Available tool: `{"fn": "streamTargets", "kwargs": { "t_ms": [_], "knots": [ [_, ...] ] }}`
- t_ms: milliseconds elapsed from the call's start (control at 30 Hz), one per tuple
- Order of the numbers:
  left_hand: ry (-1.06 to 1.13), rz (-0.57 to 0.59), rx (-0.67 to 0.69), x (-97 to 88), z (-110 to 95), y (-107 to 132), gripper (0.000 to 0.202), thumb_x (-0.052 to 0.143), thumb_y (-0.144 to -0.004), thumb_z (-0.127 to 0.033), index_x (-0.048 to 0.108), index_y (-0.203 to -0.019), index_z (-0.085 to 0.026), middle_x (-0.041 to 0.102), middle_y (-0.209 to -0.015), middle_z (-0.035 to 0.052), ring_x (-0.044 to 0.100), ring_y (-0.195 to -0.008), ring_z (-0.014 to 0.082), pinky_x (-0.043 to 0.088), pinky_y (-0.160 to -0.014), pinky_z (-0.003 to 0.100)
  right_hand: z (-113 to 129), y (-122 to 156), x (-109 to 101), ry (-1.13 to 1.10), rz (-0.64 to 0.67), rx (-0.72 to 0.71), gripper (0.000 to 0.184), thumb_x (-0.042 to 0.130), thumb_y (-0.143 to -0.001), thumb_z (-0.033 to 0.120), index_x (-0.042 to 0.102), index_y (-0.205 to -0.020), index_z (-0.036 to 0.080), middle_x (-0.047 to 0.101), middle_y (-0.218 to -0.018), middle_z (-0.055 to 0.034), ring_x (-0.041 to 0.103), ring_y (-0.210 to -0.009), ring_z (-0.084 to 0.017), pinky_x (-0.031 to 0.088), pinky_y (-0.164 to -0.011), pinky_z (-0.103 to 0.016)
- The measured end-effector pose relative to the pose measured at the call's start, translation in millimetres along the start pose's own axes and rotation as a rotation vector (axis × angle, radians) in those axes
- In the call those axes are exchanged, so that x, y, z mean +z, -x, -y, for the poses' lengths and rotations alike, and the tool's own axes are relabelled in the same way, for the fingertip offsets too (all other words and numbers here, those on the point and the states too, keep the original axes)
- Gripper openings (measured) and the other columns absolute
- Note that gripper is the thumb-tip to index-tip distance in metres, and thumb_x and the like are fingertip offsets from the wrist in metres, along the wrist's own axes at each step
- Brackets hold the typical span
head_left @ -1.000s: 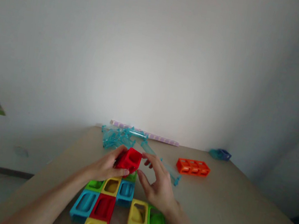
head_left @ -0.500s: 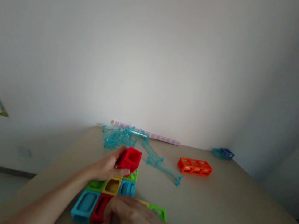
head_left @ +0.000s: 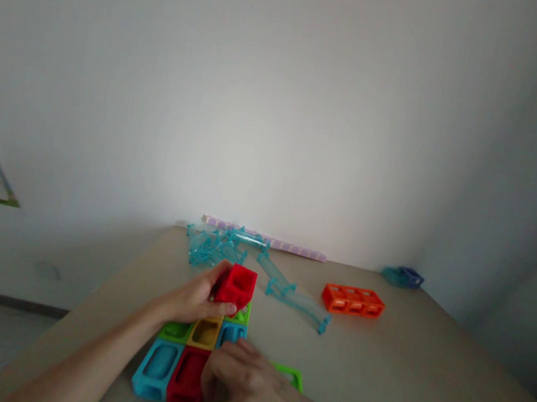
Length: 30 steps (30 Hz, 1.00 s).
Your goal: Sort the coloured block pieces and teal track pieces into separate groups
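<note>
My left hand (head_left: pixel 201 294) is closed around a red cube block (head_left: pixel 240 284), held at the far end of a group of coloured blocks. That group has a light blue block (head_left: pixel 158 368), a red block (head_left: pixel 189 375), a green block (head_left: pixel 176 332), a yellow block (head_left: pixel 205 333) and a blue block (head_left: pixel 232 333). Another green block (head_left: pixel 242 314) shows just under the held cube. My right hand (head_left: pixel 248 389) is curled at the near right side of the group, beside the red block. What its fingers hold is hidden. Behind it a green block (head_left: pixel 292 375) shows partly.
Clear blue track pieces (head_left: pixel 215 247) lie in a pile at the back, with more track (head_left: pixel 297 300) stretching right. An orange three-hole block (head_left: pixel 353 301) sits right of them. A purple patterned strip (head_left: pixel 287 247) runs along the wall. A dark blue piece (head_left: pixel 411 278) stands far right.
The right hand has shifted slightly right and up. The yellow block seen under its fingers is out of sight now. My left hand keeps the red cube in the same place.
</note>
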State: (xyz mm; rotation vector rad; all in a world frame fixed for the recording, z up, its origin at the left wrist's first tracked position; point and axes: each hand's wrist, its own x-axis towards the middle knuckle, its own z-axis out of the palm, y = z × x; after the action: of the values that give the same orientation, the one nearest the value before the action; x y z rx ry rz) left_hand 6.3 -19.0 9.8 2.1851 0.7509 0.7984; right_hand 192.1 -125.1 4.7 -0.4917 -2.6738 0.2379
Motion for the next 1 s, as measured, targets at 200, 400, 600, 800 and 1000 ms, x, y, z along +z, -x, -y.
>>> {"fn": "streamTargets", "kwargs": {
  "t_ms": [200,400,600,800,1000],
  "knots": [
    [-0.029,-0.008,0.017,0.0,-1.5,-0.2,0.039,0.062,-0.078,-0.044,0.045,-0.105,-0.021,0.057,-0.094,-0.0007,0.054,-0.082,0.016,0.045,-0.076,0.029,0.8,4.2,-8.5,0.028,0.062,0.013,0.02,0.064,-0.085,0.035,0.063,-0.072,0.02,0.055,-0.09,0.0013,0.05,-0.09,-0.014,0.037,-0.085,-0.029],
    [-0.008,-0.018,0.03,0.0,-3.0,0.0,0.041,0.063,-0.078,-0.044,0.045,-0.106,-0.02,0.056,-0.093,-0.0002,0.053,-0.083,0.0164,0.046,-0.076,0.029,2.4,2.2,-6.3,0.074,0.079,0.201,0.019,0.071,-0.078,0.032,0.057,-0.071,0.019,0.056,-0.083,0.0022,0.05,-0.078,-0.012,0.039,-0.075,-0.023],
    [-0.018,-0.023,0.033,0.2,-2.1,0.1,0.041,0.063,-0.078,-0.043,0.046,-0.107,-0.02,0.056,-0.094,0.0002,0.052,-0.083,0.0162,0.045,-0.077,0.029,4.8,-1.0,-12.0,0.089,0.064,0.395,0.039,0.074,-0.064,0.054,0.058,-0.075,0.02,0.059,-0.086,-0.0013,0.053,-0.078,-0.017,0.041,-0.073,-0.028],
    [-0.032,-0.023,0.026,0.6,0.4,-0.8,0.043,0.064,-0.077,-0.044,0.045,-0.109,-0.021,0.057,-0.095,-0.0002,0.054,-0.086,0.017,0.045,-0.079,0.03,8.4,-4.7,-9.5,0.069,0.005,0.477,0.03,0.07,-0.069,0.039,0.059,-0.087,0.019,0.06,-0.089,-0.0027,0.054,-0.081,-0.018,0.041,-0.078,-0.03],
    [0.007,-0.026,0.017,0.1,1.1,-0.9,0.043,0.065,-0.077,-0.041,0.045,-0.11,-0.021,0.058,-0.097,-0.0002,0.054,-0.086,0.0168,0.046,-0.079,0.03,7.7,-7.1,5.3,0.084,-0.06,0.3,0.034,0.066,-0.077,0.045,0.059,-0.104,0.025,0.057,-0.097,-0.0028,0.051,-0.093,-0.021,0.039,-0.082,-0.033]
  ]
}}
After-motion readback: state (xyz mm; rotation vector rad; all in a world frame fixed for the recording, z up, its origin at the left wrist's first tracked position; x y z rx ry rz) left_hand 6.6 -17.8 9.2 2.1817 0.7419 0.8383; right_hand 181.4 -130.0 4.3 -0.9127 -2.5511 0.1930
